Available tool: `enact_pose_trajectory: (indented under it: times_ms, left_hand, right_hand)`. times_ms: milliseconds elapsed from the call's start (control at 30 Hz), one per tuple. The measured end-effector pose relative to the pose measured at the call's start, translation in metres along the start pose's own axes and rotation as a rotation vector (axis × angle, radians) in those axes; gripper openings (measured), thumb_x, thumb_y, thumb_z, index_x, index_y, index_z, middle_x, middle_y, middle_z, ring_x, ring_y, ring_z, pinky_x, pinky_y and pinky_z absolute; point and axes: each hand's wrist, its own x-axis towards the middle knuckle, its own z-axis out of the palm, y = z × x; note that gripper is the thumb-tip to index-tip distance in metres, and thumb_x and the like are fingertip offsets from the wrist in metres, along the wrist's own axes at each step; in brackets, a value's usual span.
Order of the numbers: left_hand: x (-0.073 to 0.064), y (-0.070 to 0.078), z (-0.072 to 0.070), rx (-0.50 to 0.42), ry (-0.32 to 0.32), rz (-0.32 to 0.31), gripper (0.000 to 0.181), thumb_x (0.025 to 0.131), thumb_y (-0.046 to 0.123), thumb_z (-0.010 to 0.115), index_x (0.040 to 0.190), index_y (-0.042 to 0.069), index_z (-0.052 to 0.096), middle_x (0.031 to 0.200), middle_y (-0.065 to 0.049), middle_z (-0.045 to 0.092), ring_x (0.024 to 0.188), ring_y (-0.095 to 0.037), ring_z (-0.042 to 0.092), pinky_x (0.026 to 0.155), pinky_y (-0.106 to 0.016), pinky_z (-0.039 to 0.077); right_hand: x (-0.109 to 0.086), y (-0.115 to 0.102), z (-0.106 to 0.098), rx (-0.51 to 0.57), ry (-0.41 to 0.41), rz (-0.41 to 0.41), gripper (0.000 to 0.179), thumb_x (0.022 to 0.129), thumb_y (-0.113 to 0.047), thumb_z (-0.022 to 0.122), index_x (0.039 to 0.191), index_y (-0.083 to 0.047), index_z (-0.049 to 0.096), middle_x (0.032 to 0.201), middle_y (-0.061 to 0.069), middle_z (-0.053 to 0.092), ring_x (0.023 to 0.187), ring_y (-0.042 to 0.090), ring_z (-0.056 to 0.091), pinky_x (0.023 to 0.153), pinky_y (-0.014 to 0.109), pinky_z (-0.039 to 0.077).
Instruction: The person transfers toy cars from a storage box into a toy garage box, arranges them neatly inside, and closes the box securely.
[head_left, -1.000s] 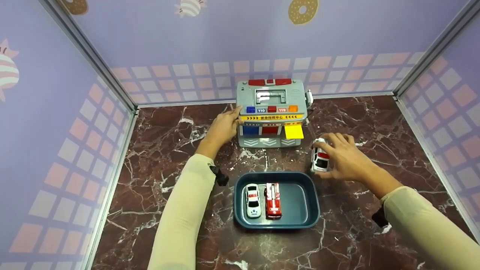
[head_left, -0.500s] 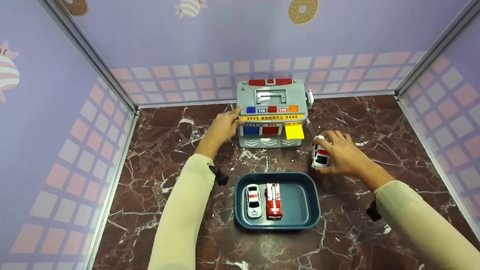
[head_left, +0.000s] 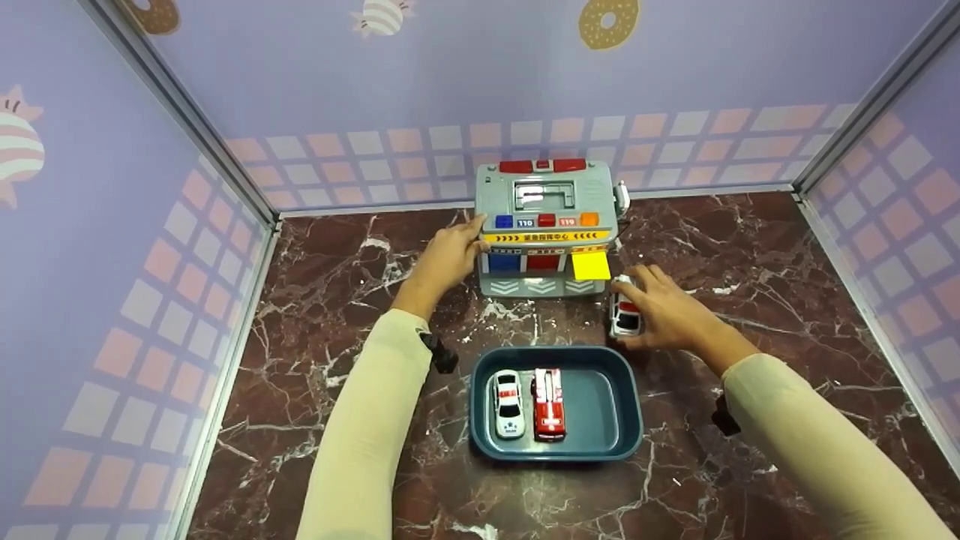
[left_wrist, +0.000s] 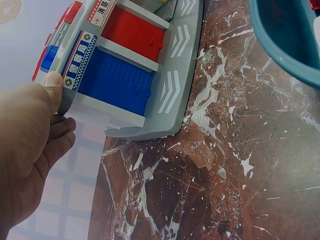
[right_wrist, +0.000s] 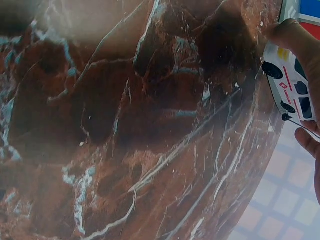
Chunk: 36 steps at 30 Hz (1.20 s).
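Note:
In the head view a grey toy emergency station [head_left: 541, 287] stands against the back wall. Its blue door [left_wrist: 115, 82] and red door [left_wrist: 134, 36] are down; a yellow door [head_left: 591, 265] at the right sticks out, raised. My left hand [head_left: 444, 259] grips the station's left front corner, thumb on the front edge. My right hand [head_left: 667, 309] holds a white toy ambulance [right_wrist: 289, 82] by its two ends, right of the station's front and facing lengthwise. The right hand's fingers hide part of the ambulance. Whether its wheels touch the tabletop, I cannot tell.
A dark teal tray [head_left: 556, 454] sits in front of the station. Inside lie a white toy police car [head_left: 509, 405] and a red toy fire truck [head_left: 550, 405]. Patterned walls [head_left: 420, 90] enclose the marbled tabletop [head_left: 337, 300] at the back and both sides.
My right hand has moved left with the ambulance, closer to the station's front right corner. The left hand stays at the station's corner, and the tray's vehicles are unmoved.

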Motion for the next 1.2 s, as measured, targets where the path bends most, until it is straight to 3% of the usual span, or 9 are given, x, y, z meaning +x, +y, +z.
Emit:
enact_pose_trajectory:
  times_ms: [267, 633, 800, 1033, 1200]
  left_hand:
    - [0.0, 0.002, 0.0, 0.029, -0.013, -0.013, 0.06, 0.115, 0.033, 0.058, 0.17, 0.016, 0.044, 0.164, -0.018, 0.058, 0.148, -0.043, 0.06, 0.129, -0.05, 0.047]
    - [-0.001, 0.002, 0.001, 0.039, 0.008, 0.01, 0.058, 0.115, 0.029, 0.059, 0.169, 0.013, 0.046, 0.158, -0.022, 0.063, 0.144, -0.044, 0.064, 0.126, -0.051, 0.05]
    - [0.0, 0.003, 0.001, 0.036, 0.002, 0.005, 0.059, 0.115, 0.03, 0.059, 0.169, 0.013, 0.045, 0.161, -0.02, 0.061, 0.146, -0.043, 0.062, 0.127, -0.05, 0.049]
    - [-0.001, 0.004, 0.0, 0.036, -0.001, 0.0, 0.062, 0.113, 0.035, 0.059, 0.17, 0.013, 0.045, 0.162, -0.018, 0.06, 0.146, -0.042, 0.062, 0.126, -0.05, 0.049]
    - [-0.003, 0.003, 0.0, 0.051, 0.019, 0.025, 0.061, 0.113, 0.032, 0.061, 0.168, 0.01, 0.047, 0.159, -0.019, 0.063, 0.144, -0.041, 0.064, 0.125, -0.05, 0.05]
  right_hand:
    - [0.012, -0.003, 0.013, -0.005, 0.017, -0.033, 0.092, 0.072, -0.044, 0.102, 0.148, -0.011, 0.062, 0.151, 0.029, 0.053, 0.132, 0.047, 0.055, 0.1, 0.064, 0.063]
    - [0.022, -0.007, 0.025, 0.016, 0.02, -0.046, 0.087, 0.077, -0.045, 0.1, 0.147, -0.01, 0.063, 0.149, 0.031, 0.052, 0.132, 0.049, 0.054, 0.107, 0.065, 0.059]
    - [0.025, -0.008, 0.03, 0.014, 0.022, -0.066, 0.087, 0.08, -0.043, 0.098, 0.151, -0.01, 0.06, 0.146, 0.036, 0.052, 0.129, 0.052, 0.055, 0.104, 0.069, 0.059]
    - [0.028, -0.009, 0.037, 0.054, 0.055, -0.087, 0.093, 0.083, -0.041, 0.099, 0.159, -0.009, 0.057, 0.153, 0.039, 0.049, 0.138, 0.054, 0.051, 0.116, 0.069, 0.052]
    - [0.03, -0.011, 0.042, 0.065, 0.077, -0.109, 0.096, 0.085, -0.04, 0.098, 0.165, -0.012, 0.052, 0.155, 0.039, 0.049, 0.142, 0.054, 0.05, 0.117, 0.069, 0.052]
